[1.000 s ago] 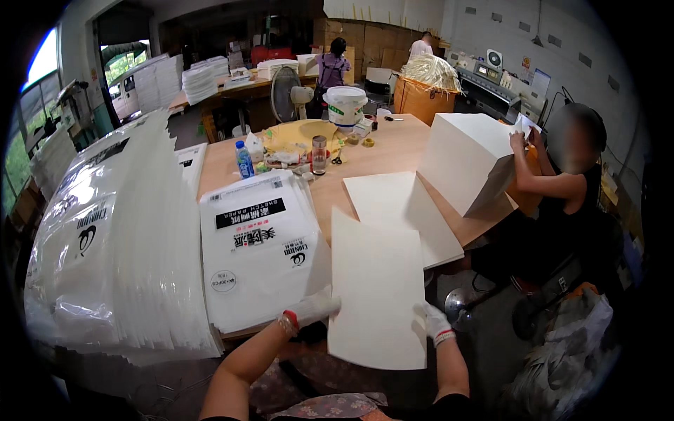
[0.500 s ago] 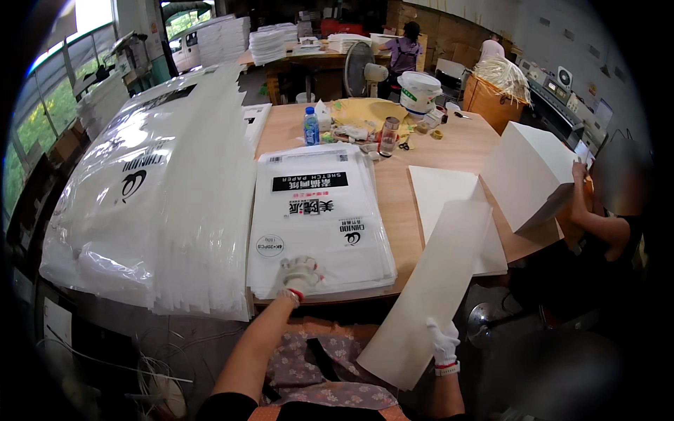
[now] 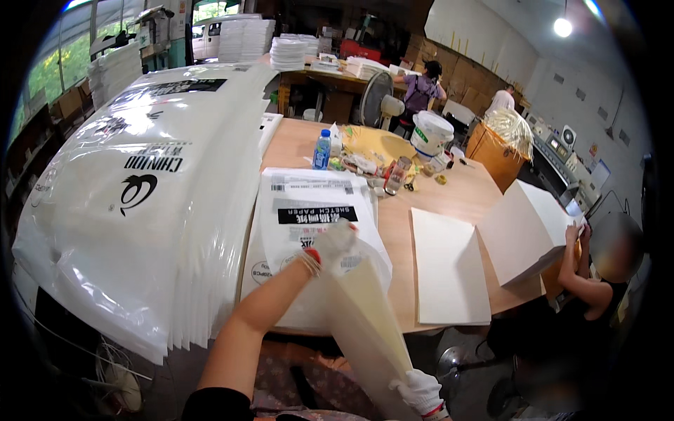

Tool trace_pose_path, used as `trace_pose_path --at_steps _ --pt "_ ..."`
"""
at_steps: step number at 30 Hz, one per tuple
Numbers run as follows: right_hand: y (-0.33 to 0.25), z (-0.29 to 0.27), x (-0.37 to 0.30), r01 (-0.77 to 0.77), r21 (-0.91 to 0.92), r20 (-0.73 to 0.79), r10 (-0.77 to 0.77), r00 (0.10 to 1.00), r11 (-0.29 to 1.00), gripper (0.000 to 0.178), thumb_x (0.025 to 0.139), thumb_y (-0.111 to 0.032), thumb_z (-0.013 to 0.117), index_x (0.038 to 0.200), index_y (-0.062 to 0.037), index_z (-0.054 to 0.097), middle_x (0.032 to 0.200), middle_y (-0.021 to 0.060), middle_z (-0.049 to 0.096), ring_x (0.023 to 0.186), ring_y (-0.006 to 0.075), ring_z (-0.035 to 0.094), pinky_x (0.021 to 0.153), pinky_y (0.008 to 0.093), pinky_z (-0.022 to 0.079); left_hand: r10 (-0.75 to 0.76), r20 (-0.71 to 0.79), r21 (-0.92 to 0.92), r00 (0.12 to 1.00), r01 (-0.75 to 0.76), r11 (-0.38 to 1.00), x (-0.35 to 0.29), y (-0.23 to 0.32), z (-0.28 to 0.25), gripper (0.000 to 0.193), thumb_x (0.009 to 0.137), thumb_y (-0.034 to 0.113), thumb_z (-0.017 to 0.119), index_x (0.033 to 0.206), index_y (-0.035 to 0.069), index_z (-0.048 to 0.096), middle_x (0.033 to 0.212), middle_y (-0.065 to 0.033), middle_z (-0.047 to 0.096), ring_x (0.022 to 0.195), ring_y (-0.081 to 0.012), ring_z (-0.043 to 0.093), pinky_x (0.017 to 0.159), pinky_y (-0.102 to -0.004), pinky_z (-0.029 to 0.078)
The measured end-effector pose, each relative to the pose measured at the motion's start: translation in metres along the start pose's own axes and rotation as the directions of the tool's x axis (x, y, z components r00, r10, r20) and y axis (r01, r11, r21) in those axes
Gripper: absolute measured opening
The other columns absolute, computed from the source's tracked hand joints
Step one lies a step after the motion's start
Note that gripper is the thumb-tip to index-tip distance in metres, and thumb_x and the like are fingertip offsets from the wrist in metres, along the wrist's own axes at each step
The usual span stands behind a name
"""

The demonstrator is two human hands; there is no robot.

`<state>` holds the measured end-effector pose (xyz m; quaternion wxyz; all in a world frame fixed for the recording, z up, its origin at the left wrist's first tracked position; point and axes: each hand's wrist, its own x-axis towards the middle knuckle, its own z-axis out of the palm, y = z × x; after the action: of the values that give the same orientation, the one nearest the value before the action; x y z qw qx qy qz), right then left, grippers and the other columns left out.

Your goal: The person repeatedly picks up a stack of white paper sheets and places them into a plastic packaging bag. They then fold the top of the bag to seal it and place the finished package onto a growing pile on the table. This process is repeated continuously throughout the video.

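My right hand (image 3: pixel 420 393), in a white glove, grips the near end of a long curved sheaf of cream drawing paper (image 3: pixel 368 326). The sheaf slants up to the left, its far end over a pile of printed clear plastic bags (image 3: pixel 289 191) on the table. My left hand (image 3: pixel 335 240), also gloved, is over the pile beside the sheaf's far end. Motion smears its fingers, so whether it pinches the top bag's plastic does not show. Right of the pile lies a flat stack of white paper (image 3: pixel 449 270).
A large fanned heap of plastic bags (image 3: pixel 168 210) covers the table's left side. Farther back stand a blue-labelled bottle (image 3: pixel 321 150), a glass (image 3: pixel 397 175), a white bucket (image 3: pixel 430 133) and a fan (image 3: pixel 377 99). At right a co-worker's hands (image 3: pixel 576 231) hold large white sheets (image 3: pixel 519 231).
My right hand has brought the sheaf leftward off the flat paper stack to the bags. My left hand has moved forward and right over the bag pile. The view has shifted.
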<state>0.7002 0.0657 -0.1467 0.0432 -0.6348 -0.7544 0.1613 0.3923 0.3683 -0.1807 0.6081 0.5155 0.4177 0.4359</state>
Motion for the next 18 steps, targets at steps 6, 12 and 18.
trace_pose_path --at_steps 6,12,18 --pt "0.008 0.021 0.079 -0.02 0.173 -0.266 0.066 0.962 0.985 0.03 0.073 -0.022 0.073 0.095 -0.0064 0.061 0.078 0.0123 0.061 0.073 0.0313 0.063 0.066 0.0377 0.052 -0.091 0.407 0.752 0.909 -0.278 0.598 -0.143 0.05 0.172 0.046 0.079 0.014 0.061 0.123 0.005 0.05 0.114 -0.0144 0.058 0.111 -0.0271 0.054 0.09 -0.038 0.046" --pt "0.081 0.117 0.176 -0.514 0.016 -0.449 0.465 0.763 0.858 0.029 0.08 -0.027 0.064 0.097 -0.0046 0.057 0.079 0.018 0.061 0.079 0.036 0.063 0.068 0.045 0.049 0.3 0.48 0.676 0.825 -0.565 0.473 -0.143 -0.08 0.114 0.045 0.079 0.017 0.059 0.121 0.002 0.052 0.098 -0.0169 0.062 0.097 -0.0356 0.059 0.083 -0.0413 0.048" --pt "0.1 0.088 0.209 -0.204 0.202 -0.27 0.255 0.929 0.958 0.028 0.081 -0.029 0.059 0.102 -0.0113 0.061 0.092 0.016 0.065 0.089 0.0361 0.061 0.074 0.0451 0.048 0.434 -0.247 0.907 0.866 0.049 0.419 -0.152 -0.148 -0.036 0.029 0.093 0.013 0.042 0.119 0.003 0.051 0.109 -0.0185 0.059 0.086 -0.0331 0.061 0.076 -0.04 0.05"
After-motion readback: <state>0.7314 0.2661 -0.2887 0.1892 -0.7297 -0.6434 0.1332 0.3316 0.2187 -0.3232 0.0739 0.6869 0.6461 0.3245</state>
